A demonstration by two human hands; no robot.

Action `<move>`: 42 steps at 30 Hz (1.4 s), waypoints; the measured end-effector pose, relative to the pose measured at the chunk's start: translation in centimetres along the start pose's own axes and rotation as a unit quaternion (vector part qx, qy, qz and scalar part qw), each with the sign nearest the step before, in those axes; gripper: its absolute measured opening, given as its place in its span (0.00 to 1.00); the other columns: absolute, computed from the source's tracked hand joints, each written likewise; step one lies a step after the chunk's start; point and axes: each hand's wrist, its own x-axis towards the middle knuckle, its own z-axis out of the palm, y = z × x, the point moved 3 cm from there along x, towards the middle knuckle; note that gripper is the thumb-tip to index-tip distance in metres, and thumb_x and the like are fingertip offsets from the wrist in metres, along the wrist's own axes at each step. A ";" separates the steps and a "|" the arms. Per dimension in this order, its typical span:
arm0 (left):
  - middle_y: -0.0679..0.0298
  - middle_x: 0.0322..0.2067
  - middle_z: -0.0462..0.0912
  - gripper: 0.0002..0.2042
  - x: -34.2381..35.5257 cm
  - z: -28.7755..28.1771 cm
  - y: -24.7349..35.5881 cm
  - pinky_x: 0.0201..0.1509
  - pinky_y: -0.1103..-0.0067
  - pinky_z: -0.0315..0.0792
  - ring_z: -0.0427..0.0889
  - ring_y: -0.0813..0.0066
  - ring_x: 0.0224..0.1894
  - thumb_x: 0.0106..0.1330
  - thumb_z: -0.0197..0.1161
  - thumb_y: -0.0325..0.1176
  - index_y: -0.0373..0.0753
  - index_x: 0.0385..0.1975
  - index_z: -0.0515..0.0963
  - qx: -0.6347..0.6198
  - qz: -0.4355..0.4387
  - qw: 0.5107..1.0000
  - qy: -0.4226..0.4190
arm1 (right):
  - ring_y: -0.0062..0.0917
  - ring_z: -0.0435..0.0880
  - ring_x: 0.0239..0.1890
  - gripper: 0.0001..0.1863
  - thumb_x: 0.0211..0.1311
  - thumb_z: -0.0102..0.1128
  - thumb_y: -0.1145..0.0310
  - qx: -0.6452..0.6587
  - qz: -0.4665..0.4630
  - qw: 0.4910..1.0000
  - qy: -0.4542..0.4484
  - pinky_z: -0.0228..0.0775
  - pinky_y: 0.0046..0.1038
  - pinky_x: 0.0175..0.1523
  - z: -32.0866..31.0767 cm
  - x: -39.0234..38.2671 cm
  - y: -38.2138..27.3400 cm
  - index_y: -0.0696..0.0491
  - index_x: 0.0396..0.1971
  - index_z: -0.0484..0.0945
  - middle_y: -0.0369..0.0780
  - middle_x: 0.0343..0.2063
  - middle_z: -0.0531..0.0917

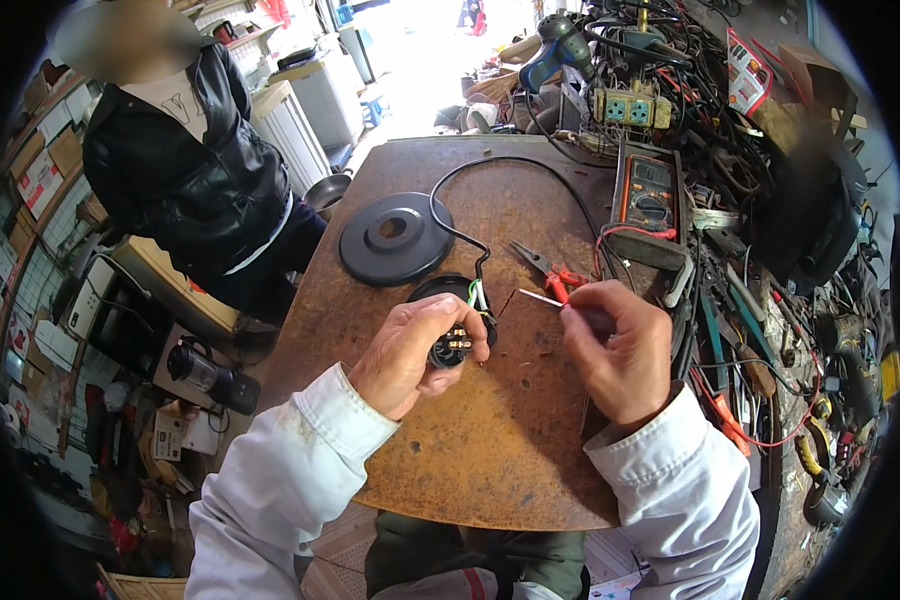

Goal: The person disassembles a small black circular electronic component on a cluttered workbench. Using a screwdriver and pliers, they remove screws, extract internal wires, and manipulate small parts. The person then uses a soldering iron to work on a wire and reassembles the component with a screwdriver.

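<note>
My left hand (410, 350) is closed on a small round black electrical connector (453, 346) with brass contacts, held above the wooden table. Just behind it lies a black round housing (432, 289), partly covered by my fingers, with white and green wires (477, 295) joined to a black cord (560, 172). To the right, my right hand (620, 350) pinches a thin, pale metal tool (542, 298), its tip pointing left, apart from the connector. My fingers hide its other end, so its exact kind is unclear. Red-handled pliers (550, 272) lie just beyond that tool.
A dark grey disc (395, 238) with a central hole lies on the wooden table (450, 440). At the right stand a multimeter (652, 195) with red leads and a heap of tools and cables. A person in a black jacket (190, 160) stands at the left, near a blender (210, 375).
</note>
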 end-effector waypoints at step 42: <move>0.71 0.23 0.67 0.17 -0.5 2.4 -0.6 0.21 0.85 0.64 0.65 0.86 0.19 0.80 0.44 0.49 0.41 0.35 0.67 0.104 0.129 0.986 0.026 | 0.11 0.75 0.31 0.06 0.67 0.63 0.73 0.336 0.206 0.891 -0.225 0.69 0.17 0.37 4.0 -2.1 -0.2 0.61 0.38 0.81 0.32 0.31 0.83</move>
